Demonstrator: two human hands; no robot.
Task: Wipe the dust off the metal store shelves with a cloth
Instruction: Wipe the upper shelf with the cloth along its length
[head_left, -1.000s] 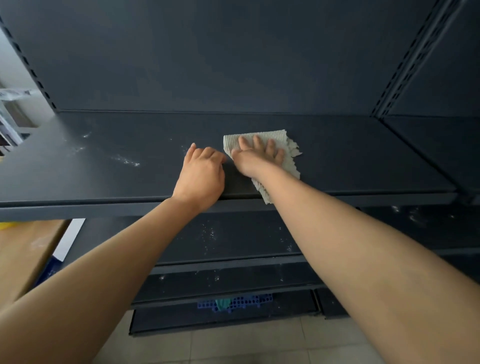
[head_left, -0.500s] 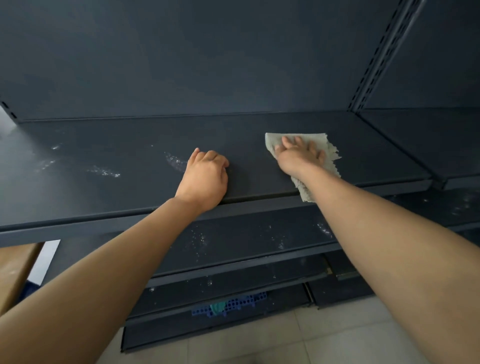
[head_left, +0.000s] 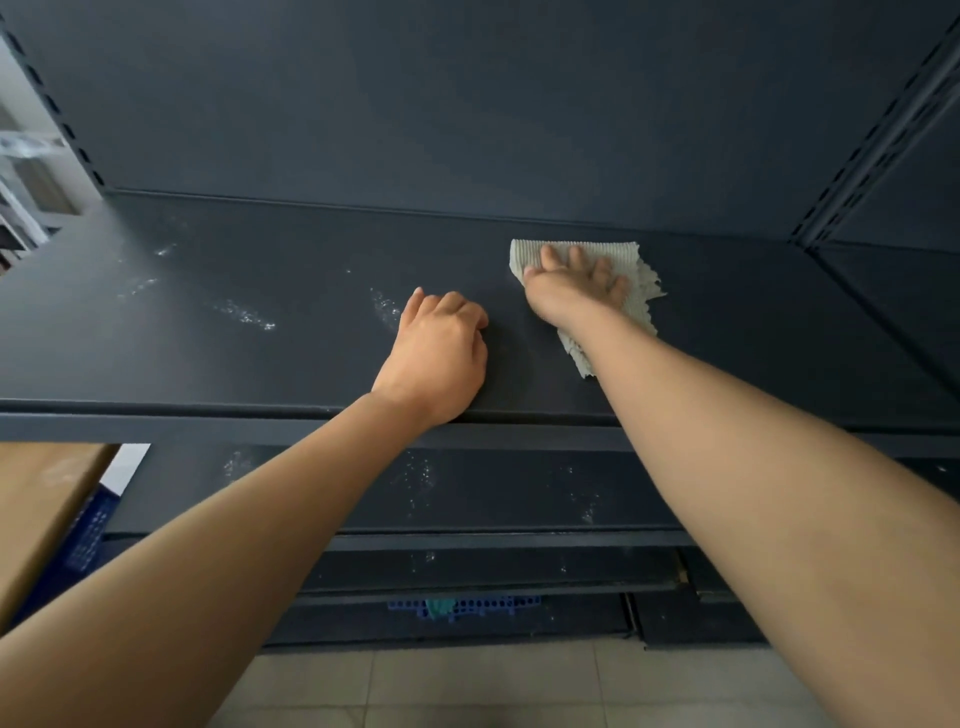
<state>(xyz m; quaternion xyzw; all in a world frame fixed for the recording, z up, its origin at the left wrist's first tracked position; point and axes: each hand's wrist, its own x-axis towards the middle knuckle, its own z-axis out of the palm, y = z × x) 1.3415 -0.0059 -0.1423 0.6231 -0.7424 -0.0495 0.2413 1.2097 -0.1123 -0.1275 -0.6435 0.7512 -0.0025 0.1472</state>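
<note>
Sliding rearward since the previous frame, the right hand (head_left: 576, 283) is pressing the cloth (head_left: 621, 250) flat with spread fingers, near the back of the shelf (head_left: 260, 364); the palm is hiding the cloth's middle. The left hand (head_left: 436, 358) is resting nearby, fingers curled on nothing, fingertips tucked from view. Dust patches (head_left: 244, 314) are lying leftward.

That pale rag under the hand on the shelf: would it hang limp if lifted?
Probably limp: the cloth lies flat under the right hand and has a frayed edge. Likely light, since it looks thin. Its ribbed weave may drag on the shelf rather than slip.
</note>
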